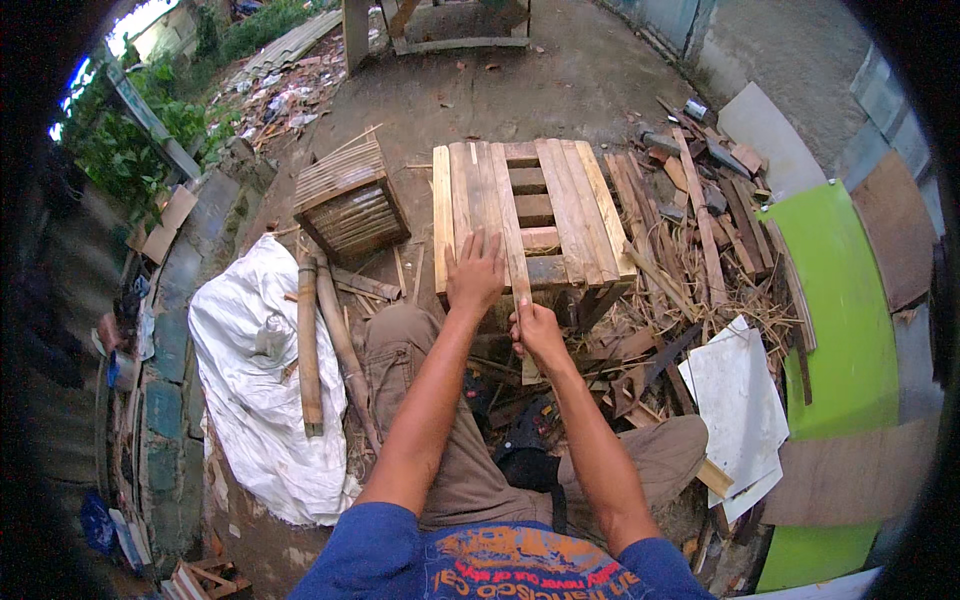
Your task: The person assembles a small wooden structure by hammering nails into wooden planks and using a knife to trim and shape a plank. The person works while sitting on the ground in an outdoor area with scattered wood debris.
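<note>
A low slatted wooden frame [603, 215], like a crate or small table, stands in front of my knees. Pale slats run lengthwise over its top, and a gap right of the middle shows crosspieces beneath. My left hand [475, 272] lies on the left slats near the front edge, fingers stretched out. At the front edge my right hand [537, 330] is closed around the near end of a narrow wooden slat [507, 215]. That slat lies along the left side of the gap. The fingers partly hide its end.
A smaller slatted crate [352, 195] sits tilted at the left. Bamboo poles [310, 350] lie against a white sack [265, 380]. Scrap wood [690, 220] is heaped at the right, beside white sheets [735, 410] and a green panel [845, 310]. A wooden bench [455, 43] stands at the back.
</note>
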A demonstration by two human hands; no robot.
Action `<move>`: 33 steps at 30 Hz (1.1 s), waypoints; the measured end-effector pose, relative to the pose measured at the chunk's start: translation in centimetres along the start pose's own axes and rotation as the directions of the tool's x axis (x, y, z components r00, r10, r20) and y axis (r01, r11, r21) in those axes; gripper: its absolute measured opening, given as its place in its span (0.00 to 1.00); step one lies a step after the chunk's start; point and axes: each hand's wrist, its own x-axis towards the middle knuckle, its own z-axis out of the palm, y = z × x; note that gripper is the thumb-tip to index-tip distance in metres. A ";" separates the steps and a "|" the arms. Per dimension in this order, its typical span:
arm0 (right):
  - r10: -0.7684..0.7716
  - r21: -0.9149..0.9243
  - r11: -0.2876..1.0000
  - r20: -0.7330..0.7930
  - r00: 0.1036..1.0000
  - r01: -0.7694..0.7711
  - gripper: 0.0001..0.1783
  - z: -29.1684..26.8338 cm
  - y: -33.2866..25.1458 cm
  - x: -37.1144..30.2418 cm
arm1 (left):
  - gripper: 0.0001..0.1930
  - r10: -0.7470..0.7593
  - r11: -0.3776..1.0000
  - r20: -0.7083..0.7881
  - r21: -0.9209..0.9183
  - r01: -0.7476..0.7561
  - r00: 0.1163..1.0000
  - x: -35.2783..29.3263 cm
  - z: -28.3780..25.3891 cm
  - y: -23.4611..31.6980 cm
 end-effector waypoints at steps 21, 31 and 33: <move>-0.006 0.036 0.999 0.035 0.999 0.005 0.25 0.4 -0.4 1.1 | 0.25 0.047 0.993 0.218 -0.119 -0.021 0.975 1.0 -1.6 -0.9; -0.032 -0.018 0.999 0.008 0.999 0.033 0.26 0.5 0.0 1.4 | 0.12 -0.141 0.927 -0.051 -0.357 0.114 0.989 1.5 -1.0 -0.2; -0.009 -0.008 1.000 -0.007 1.000 0.009 0.26 0.6 -0.4 1.0 | 0.11 -0.149 0.922 -0.111 -0.375 0.097 0.983 1.5 -0.5 -0.5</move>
